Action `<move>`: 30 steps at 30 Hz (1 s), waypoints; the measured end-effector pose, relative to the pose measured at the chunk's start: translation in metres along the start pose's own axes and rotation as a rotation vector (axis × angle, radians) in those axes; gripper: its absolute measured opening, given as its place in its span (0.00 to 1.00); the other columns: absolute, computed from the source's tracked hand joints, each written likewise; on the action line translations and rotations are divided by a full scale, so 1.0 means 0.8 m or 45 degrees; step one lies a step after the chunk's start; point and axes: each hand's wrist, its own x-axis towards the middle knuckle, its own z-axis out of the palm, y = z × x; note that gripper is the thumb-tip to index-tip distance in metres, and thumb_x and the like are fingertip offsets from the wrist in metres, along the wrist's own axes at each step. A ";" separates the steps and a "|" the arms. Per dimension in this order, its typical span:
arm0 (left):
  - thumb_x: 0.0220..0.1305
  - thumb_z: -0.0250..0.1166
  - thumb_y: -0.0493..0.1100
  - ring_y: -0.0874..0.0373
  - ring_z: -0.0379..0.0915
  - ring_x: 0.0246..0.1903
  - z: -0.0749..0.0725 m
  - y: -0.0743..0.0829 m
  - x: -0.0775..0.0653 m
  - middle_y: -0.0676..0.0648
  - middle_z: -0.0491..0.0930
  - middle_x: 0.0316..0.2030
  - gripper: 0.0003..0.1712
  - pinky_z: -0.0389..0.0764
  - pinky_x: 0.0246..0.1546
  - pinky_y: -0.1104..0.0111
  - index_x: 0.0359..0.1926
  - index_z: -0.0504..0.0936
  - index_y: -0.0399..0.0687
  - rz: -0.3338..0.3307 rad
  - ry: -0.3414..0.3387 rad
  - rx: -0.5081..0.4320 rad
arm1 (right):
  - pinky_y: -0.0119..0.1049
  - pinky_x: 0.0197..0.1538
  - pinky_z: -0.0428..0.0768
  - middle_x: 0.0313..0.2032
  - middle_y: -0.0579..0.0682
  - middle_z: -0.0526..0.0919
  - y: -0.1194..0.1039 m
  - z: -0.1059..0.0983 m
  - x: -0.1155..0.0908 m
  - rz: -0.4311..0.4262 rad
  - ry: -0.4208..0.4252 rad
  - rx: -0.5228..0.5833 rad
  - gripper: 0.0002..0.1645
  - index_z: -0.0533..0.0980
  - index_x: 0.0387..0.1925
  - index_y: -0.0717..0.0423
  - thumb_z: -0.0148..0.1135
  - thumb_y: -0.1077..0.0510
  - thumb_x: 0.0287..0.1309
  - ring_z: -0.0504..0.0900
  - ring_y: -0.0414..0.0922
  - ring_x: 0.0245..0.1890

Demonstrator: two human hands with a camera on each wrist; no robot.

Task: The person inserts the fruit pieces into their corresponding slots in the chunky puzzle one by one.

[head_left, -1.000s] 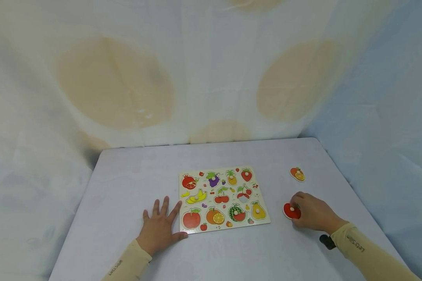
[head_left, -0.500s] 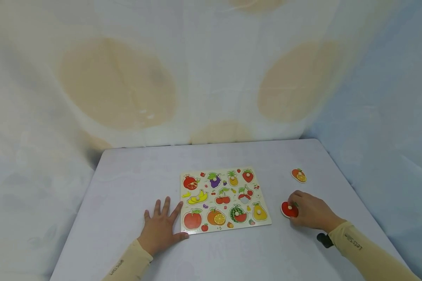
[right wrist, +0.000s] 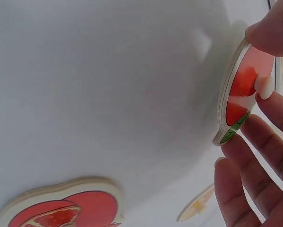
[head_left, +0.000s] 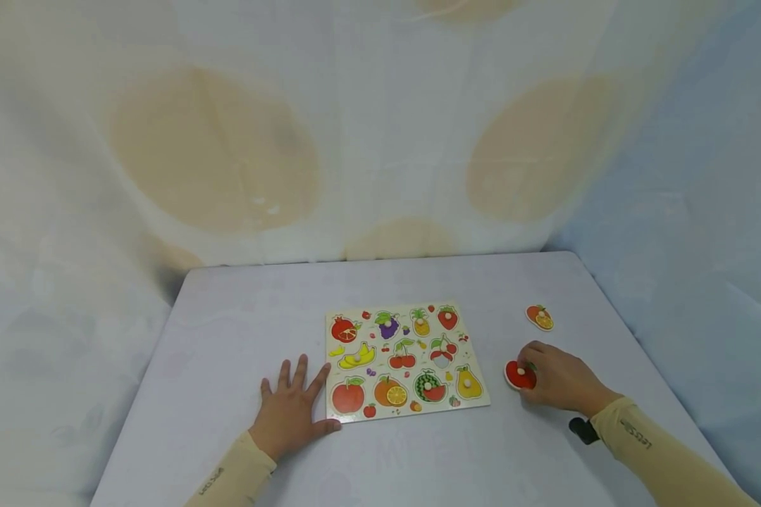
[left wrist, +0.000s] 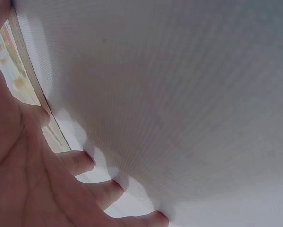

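Observation:
My right hand (head_left: 559,378) holds a red apple puzzle piece (head_left: 518,375) with a green leaf, right of the puzzle board. In the right wrist view, thumb and fingers are around this apple piece (right wrist: 242,87), near its pale knob, and it appears tilted. My left hand (head_left: 289,414) rests with spread fingers at the left edge of the white fruit puzzle board (head_left: 380,415); thumb and index finger touch that edge. In the left wrist view, the left hand's (left wrist: 42,170) fingertips rest on the table. Several knobbed fruit pieces sit in the board.
An orange puzzle piece (head_left: 540,317) lies on the table (head_left: 260,303) beyond my right hand. A pomegranate piece (right wrist: 70,208) shows in the right wrist view; in the head view I cannot make it out. A pale curtain (head_left: 380,141) rises behind the table.
My right hand has shifted slightly left with the apple piece, toward the board. My left hand stays in place beside the board.

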 end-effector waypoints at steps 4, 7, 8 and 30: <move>0.48 0.62 0.81 0.27 0.47 0.70 0.005 -0.002 0.001 0.33 0.52 0.74 0.60 0.55 0.56 0.25 0.78 0.58 0.62 -0.005 -0.004 0.005 | 0.45 0.42 0.84 0.44 0.48 0.80 -0.005 -0.002 0.004 0.003 -0.005 -0.005 0.25 0.78 0.36 0.46 0.83 0.49 0.35 0.77 0.45 0.37; 0.47 0.63 0.81 0.26 0.47 0.70 0.007 -0.003 0.001 0.33 0.52 0.74 0.61 0.55 0.56 0.25 0.78 0.57 0.62 -0.007 0.000 0.005 | 0.45 0.42 0.84 0.45 0.49 0.80 -0.012 -0.004 0.009 -0.007 -0.008 -0.001 0.26 0.78 0.37 0.46 0.83 0.49 0.34 0.77 0.45 0.38; 0.47 0.63 0.81 0.27 0.47 0.70 0.007 -0.003 0.001 0.33 0.52 0.75 0.61 0.55 0.56 0.25 0.78 0.57 0.62 -0.008 -0.002 0.009 | 0.45 0.42 0.84 0.45 0.48 0.80 -0.014 -0.005 0.010 -0.012 -0.007 0.003 0.26 0.78 0.37 0.46 0.83 0.49 0.34 0.77 0.45 0.38; 0.48 0.62 0.81 0.26 0.47 0.70 -0.001 0.001 0.000 0.33 0.53 0.74 0.60 0.56 0.56 0.25 0.77 0.58 0.61 -0.004 -0.004 0.007 | 0.28 0.37 0.77 0.38 0.35 0.74 -0.151 -0.016 0.094 -0.345 -0.051 0.049 0.23 0.78 0.38 0.40 0.80 0.44 0.39 0.72 0.35 0.35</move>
